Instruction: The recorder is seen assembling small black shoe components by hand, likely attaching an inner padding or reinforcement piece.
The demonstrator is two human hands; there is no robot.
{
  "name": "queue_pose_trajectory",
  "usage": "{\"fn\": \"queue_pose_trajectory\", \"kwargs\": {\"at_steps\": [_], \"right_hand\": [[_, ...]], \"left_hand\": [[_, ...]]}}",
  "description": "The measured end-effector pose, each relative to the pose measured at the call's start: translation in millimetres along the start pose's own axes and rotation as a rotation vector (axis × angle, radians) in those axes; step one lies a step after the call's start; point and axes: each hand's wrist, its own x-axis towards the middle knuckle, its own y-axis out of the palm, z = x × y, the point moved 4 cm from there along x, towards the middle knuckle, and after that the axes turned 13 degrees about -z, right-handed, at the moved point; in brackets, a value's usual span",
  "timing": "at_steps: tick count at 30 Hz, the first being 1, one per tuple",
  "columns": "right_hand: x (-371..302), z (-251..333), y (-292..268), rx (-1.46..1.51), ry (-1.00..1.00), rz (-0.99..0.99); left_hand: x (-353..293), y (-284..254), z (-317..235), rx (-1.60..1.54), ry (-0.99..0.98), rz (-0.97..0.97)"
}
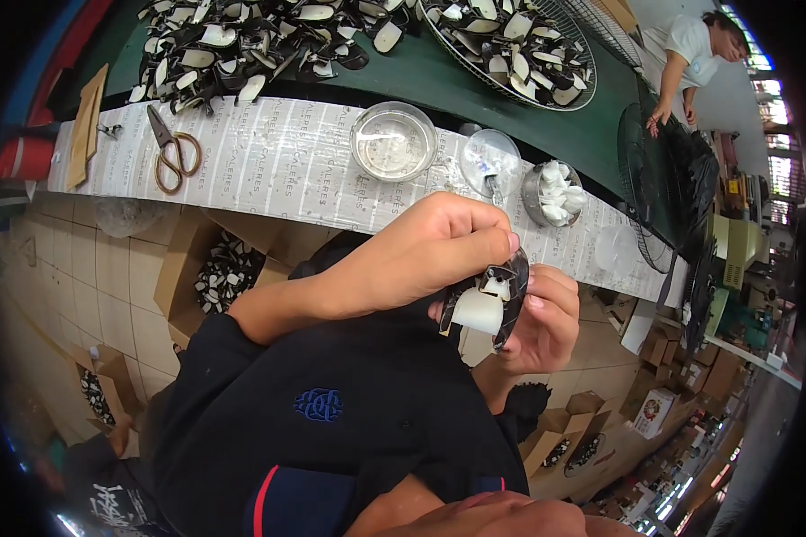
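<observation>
Between both hands, in front of my chest, is a glossy black shoe upper piece (513, 313) with a curved white stiffener (479, 311) showing on it. My left hand (448, 240) reaches across from the left and pinches its top edge with closed thumb and fingers. On the other side my right hand (551, 318) grips the black edge with bent fingers. Some fingertips are hidden behind the piece. Just beyond the hands, at the table's near edge, stand a metal tin (546, 208) of white pieces and a clear round lid (490, 161) with a small tool on it.
Scissors (175, 152) and a clear bowl (394, 141) lie on the paper-covered strip (269, 148). Similar black-and-white pieces form a pile (251, 49) and fill a wire basket (515, 45). A co-worker (690, 63) works at far right. Cardboard boxes (175, 277) stand on the floor.
</observation>
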Motion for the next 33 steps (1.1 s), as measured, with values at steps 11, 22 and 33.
{"fn": "queue_pose_trajectory", "kwargs": {"at_steps": [11,22,33], "right_hand": [[1.1,5.8,-0.8,-0.055,-0.024,0.013],[0.0,5.4,-3.0,0.061,-0.07,0.028],[0.8,4.6,-2.8,0.078,-0.067,-0.01]], "left_hand": [[-0.6,0.9,1.7,0.017,-0.013,0.007],[0.1,2.1,6.4,0.005,-0.055,0.031],[0.8,4.1,6.0,-0.049,-0.105,0.047]]}}
